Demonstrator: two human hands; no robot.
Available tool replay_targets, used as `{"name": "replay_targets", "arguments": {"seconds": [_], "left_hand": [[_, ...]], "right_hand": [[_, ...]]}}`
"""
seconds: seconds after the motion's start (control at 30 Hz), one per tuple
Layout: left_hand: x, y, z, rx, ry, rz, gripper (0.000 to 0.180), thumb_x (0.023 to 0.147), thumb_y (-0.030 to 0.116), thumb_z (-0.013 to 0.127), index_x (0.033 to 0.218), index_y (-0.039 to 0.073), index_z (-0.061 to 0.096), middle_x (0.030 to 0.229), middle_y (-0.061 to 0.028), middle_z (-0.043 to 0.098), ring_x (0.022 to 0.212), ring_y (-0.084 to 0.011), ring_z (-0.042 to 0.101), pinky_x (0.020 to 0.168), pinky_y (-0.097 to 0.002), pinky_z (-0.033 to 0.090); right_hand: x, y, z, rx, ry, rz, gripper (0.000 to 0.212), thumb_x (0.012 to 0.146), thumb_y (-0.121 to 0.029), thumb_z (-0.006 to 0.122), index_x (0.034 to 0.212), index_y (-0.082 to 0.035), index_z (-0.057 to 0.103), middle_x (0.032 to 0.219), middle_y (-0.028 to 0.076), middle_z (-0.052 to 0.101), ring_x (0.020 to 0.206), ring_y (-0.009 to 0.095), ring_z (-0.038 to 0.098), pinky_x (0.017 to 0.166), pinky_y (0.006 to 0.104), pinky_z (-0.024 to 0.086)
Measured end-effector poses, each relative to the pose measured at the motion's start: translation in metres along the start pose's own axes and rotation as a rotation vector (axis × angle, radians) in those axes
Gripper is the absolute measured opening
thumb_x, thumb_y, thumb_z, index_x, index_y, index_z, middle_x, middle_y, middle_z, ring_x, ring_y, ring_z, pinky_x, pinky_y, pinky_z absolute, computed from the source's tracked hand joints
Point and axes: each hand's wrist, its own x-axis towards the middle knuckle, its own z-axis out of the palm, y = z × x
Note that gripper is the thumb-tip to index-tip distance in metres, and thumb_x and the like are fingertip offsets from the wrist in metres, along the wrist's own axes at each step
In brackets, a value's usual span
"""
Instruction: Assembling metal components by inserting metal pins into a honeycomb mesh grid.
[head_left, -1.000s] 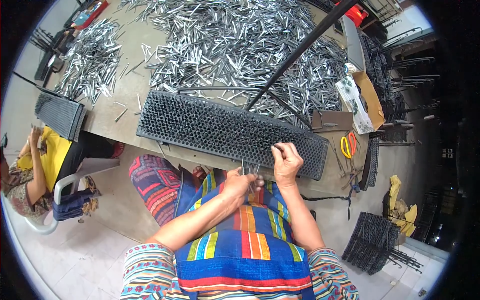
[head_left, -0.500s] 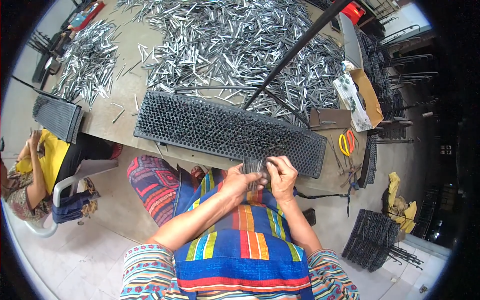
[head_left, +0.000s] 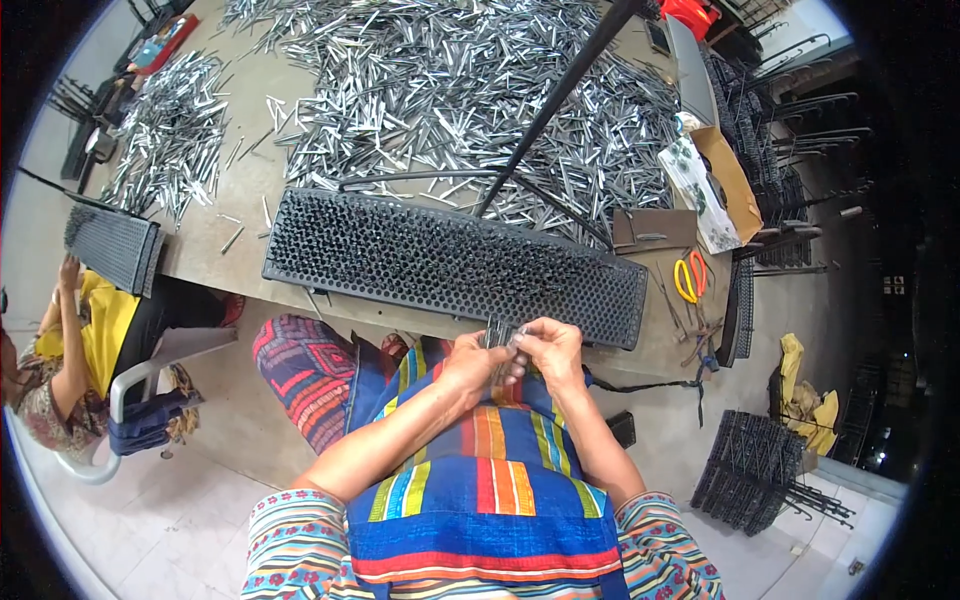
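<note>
A striped apron (head_left: 500, 480) covers the person's lap, and both forearms reach up over it toward the counter (head_left: 255, 120). The left hand (head_left: 470, 364) is closed around a bundle of thin sticks (head_left: 494, 334), which stand up out of its grip just in front of the counter's near edge. The right hand (head_left: 556, 350) is beside it, thumb and fingers drawn together at the side of the bundle; whether they pinch a stick cannot be told.

Just past the hands, a long dark board (head_left: 600, 313) full of holes lies along the counter's edge, with black pegs (head_left: 390, 243) crowding most of it. To the right lie scissors (head_left: 691, 277) with yellow and orange handles, and past them a flat brown piece (head_left: 655, 222) next to an open cardboard box (head_left: 738, 195). At the left, a co-worker (head_left: 70, 370) sits with one raised hand touching a second, tilted board (head_left: 110, 245).

Behind the long board, a black rod (head_left: 560, 100) slants up over a broad heap of shiny metal strips (head_left: 410, 110). A smaller heap (head_left: 175, 130) lies to the left, and beyond that is a red tray (head_left: 178, 47).
</note>
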Motion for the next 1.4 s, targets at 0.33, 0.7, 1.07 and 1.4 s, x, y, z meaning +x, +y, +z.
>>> {"name": "replay_targets", "arguments": {"seconds": [0.33, 0.7, 1.07, 1.4], "left_hand": [[0.001, -0.006, -0.003, 0.048, 0.013, 0.126, 0.009, 0.087, -0.001, 0.057, 0.095, 0.0, 0.062, 0.079, -0.0085, 0.067, 0.061, -0.0148, 0.063, 0.052, -0.0264, 0.053], [-0.007, -0.009, 0.009, 0.081, 0.04, 0.185, 0.011, 0.086, 0.0, 0.059, 0.097, -0.001, 0.062, 0.081, -0.0095, 0.067, 0.061, -0.0156, 0.063, 0.051, -0.0269, 0.053], [-0.007, -0.014, -0.008, 0.02, 0.045, 0.009, 0.013, 0.087, 0.0, 0.058, 0.098, -0.001, 0.063, 0.085, -0.0127, 0.068, 0.07, -0.0194, 0.067, 0.062, -0.033, 0.058], [-0.028, -0.022, -0.02, 0.112, -0.046, -0.025, 0.022, 0.081, -0.008, 0.058, 0.102, -0.002, 0.057, 0.083, -0.013, 0.066, 0.067, -0.0192, 0.066, 0.065, -0.0319, 0.058]], "right_hand": [[-0.004, -0.011, 0.002, -0.077, 0.042, 0.008, 0.003, 0.08, -0.001, 0.067, 0.08, 0.001, 0.065, 0.066, 0.005, 0.063, 0.048, 0.007, 0.05, 0.043, 0.0196, 0.036], [-0.002, -0.014, -0.004, 0.028, -0.02, 0.091, 0.005, 0.083, -0.003, 0.065, 0.079, 0.0, 0.064, 0.063, 0.003, 0.062, 0.048, 0.005, 0.049, 0.042, 0.02, 0.035], [0.005, -0.013, -0.018, 0.04, 0.297, -0.39, 0.005, 0.083, -0.002, 0.066, 0.088, -0.001, 0.067, 0.068, -0.002, 0.056, 0.052, 0.003, 0.043, 0.046, 0.0182, 0.031], [0.026, -0.025, -0.011, -0.543, 0.375, -0.865, 0.008, 0.079, 0.004, 0.067, 0.086, 0.003, 0.067, 0.077, 0.006, 0.061, 0.065, 0.01, 0.054, 0.058, 0.0229, 0.042]]}}
